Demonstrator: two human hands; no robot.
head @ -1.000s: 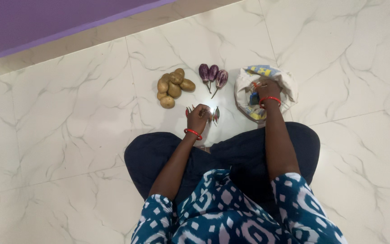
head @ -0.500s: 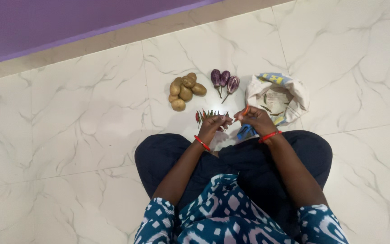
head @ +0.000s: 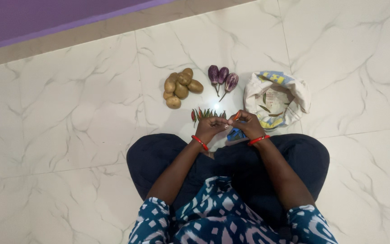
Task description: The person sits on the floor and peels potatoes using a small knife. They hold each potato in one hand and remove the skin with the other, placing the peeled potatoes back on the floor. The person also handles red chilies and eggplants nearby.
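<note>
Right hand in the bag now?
No, the right hand is out of the bag, meeting the left hand by the chillies.

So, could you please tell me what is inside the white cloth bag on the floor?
Inside the open white cloth bag, a few slim green chillies lie on the lining. The folded rim covers whatever sits deeper, so anything else there cannot be seen.
</note>
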